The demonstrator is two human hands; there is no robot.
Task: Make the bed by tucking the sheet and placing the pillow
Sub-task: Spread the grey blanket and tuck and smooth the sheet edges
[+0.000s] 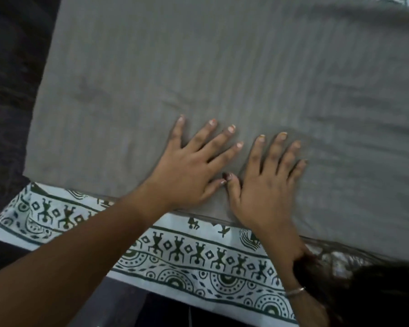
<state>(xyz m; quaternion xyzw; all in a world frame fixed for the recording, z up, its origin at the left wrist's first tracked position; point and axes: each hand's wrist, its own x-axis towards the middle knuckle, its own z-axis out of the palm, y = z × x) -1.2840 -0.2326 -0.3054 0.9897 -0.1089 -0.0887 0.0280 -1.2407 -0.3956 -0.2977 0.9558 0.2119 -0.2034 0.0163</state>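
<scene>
Grey striped fabric sheet [198, 67] lies flat under both palms and stretches away beyond the fingertips. Left hand [187, 171] and right hand [265, 187] press it, released, fingers straight and spread, thumbs touching. White green-printed cloth [198, 263] lies beneath the wrists.

Plain grey sheet [222, 67]; white bedcover [187, 263] with dark-green figures.
</scene>
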